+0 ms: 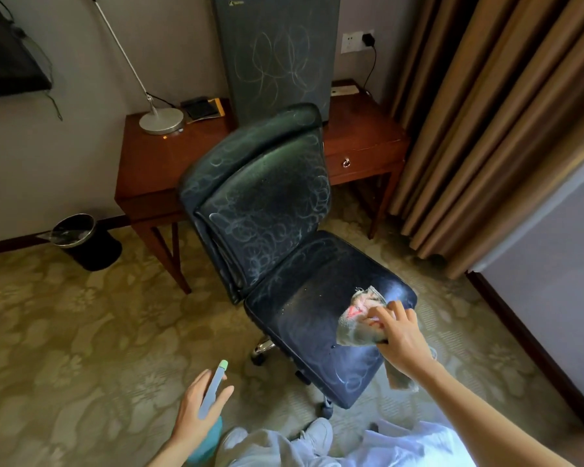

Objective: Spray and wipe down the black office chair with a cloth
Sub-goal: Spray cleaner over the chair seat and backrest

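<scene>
The black office chair [284, 251] stands in the middle of the head view, its back and seat covered in pale chalky scribbles. My right hand [402, 338] presses a crumpled grey and pink cloth [358, 318] onto the right front part of the seat. My left hand [196, 409] is low at the bottom centre, closed around a spray bottle [213, 389] with a grey head, green tip and teal body. The bottle is held away from the chair, over the carpet.
A wooden desk [149, 176] stands behind the chair with a lamp base [161, 120] and a dark scribbled cabinet [277, 52]. A black waste bin [81, 241] sits left of the desk. Brown curtains [486, 129] hang on the right. Patterned carpet surrounds the chair.
</scene>
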Demonstrator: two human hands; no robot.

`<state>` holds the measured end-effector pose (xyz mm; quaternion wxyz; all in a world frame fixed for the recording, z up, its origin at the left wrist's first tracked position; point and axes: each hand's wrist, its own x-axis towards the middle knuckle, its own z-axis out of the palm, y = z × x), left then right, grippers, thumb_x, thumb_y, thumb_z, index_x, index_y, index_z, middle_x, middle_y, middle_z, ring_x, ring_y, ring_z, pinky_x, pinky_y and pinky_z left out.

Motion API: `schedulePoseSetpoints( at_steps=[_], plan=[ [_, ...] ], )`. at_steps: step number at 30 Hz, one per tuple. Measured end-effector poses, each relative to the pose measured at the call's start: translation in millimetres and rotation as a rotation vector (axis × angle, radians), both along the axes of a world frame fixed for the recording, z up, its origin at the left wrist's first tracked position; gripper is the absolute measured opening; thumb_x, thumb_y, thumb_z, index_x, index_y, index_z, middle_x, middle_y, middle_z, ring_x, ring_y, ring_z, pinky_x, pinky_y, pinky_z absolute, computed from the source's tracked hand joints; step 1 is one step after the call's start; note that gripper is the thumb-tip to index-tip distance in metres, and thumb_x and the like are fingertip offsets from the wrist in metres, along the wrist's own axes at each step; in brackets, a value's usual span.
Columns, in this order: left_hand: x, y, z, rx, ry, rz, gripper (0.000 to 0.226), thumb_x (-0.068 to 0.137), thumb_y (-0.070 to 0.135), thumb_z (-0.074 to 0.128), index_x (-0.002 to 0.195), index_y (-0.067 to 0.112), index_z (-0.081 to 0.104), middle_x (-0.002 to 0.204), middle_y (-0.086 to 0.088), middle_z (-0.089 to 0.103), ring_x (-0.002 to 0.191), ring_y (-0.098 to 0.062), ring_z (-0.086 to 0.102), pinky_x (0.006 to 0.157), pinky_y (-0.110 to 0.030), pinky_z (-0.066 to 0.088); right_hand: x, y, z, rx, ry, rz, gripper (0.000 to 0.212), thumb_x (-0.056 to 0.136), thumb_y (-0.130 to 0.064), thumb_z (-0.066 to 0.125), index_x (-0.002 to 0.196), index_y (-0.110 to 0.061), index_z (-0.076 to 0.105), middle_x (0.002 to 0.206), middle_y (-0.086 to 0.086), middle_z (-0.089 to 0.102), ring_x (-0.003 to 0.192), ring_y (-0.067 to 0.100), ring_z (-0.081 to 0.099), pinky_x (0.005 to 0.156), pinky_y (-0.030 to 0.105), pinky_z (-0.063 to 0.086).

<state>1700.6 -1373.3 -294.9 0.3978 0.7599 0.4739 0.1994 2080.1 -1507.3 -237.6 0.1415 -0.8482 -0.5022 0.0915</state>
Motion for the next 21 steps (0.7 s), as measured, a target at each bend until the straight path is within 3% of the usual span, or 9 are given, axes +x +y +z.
schedulePoseSetpoints(
  at_steps=[5, 8, 12, 14, 16, 19, 21],
  plan=[
    [-36, 24, -3, -0.021, -0.019, 0.005, 0.021, 0.080, 0.017, 0.075, 0.093, 0.026, 0.062, 0.095, 0.018, 0.060, 0.081, -0.002, 0.060, 0.065, -0.015, 0.047, -24, 12, 0, 0.040, -0.038, 0.013, 0.064, 0.054, 0.001, 0.076, 0.105, -0.028, 0.051, 0.101, 0.010, 0.050, 0.080, 0.033, 0.045, 0.065, 0.045, 0.048],
    [-62, 44, -12, -0.019, 0.022, -0.095, 0.014, 0.081, 0.017, 0.074, 0.081, 0.022, 0.061, 0.081, 0.012, 0.058, 0.066, -0.003, 0.056, 0.057, -0.015, 0.040, -49, 22, 3, 0.043, -0.041, 0.003, 0.061, 0.057, 0.001, 0.074, 0.106, -0.028, 0.052, 0.104, 0.010, 0.048, 0.083, 0.032, 0.042, 0.064, 0.045, 0.047],
    [-109, 67, -28, -0.025, 0.085, -0.254, 0.030, 0.078, 0.044, 0.061, 0.075, 0.015, 0.060, 0.071, 0.009, 0.052, 0.059, -0.003, 0.051, 0.055, -0.016, 0.035, -90, 29, 3, 0.027, -0.041, -0.022, 0.065, 0.056, 0.002, 0.070, 0.106, -0.032, 0.047, 0.104, 0.007, 0.047, 0.083, 0.032, 0.043, 0.065, 0.043, 0.047],
    [-135, 77, -38, -0.027, 0.113, -0.382, 0.027, 0.080, 0.041, 0.062, 0.084, 0.014, 0.063, 0.075, 0.012, 0.052, 0.064, -0.003, 0.051, 0.058, -0.016, 0.038, -110, 28, 0, 0.019, -0.047, -0.045, 0.065, 0.054, 0.003, 0.069, 0.105, -0.032, 0.048, 0.103, 0.006, 0.047, 0.082, 0.033, 0.045, 0.067, 0.044, 0.047],
    [-155, 86, -44, -0.045, 0.151, -0.506, 0.016, 0.082, 0.034, 0.066, 0.095, 0.026, 0.062, 0.082, 0.015, 0.054, 0.071, -0.006, 0.055, 0.063, -0.021, 0.042, -130, 26, -3, 0.021, -0.041, -0.079, 0.064, 0.053, 0.003, 0.069, 0.105, -0.030, 0.053, 0.102, 0.005, 0.046, 0.081, 0.033, 0.045, 0.070, 0.044, 0.047],
    [-172, 96, -50, -0.066, 0.145, -0.584, 0.024, 0.078, 0.022, 0.073, 0.098, 0.033, 0.064, 0.094, 0.021, 0.059, 0.082, 0.003, 0.058, 0.070, -0.017, 0.045, -158, 24, -2, 0.055, -0.035, -0.143, 0.064, 0.055, 0.003, 0.071, 0.105, -0.032, 0.051, 0.100, 0.005, 0.047, 0.080, 0.031, 0.043, 0.070, 0.041, 0.046],
    [-181, 101, -57, -0.065, 0.156, -0.608, 0.027, 0.075, 0.028, 0.073, 0.098, 0.032, 0.059, 0.091, 0.021, 0.058, 0.079, 0.006, 0.056, 0.068, -0.015, 0.044, -177, 20, -2, 0.066, -0.033, -0.168, 0.068, 0.054, 0.002, 0.074, 0.106, -0.032, 0.047, 0.101, 0.008, 0.050, 0.080, 0.033, 0.044, 0.070, 0.038, 0.044]
  ],
)
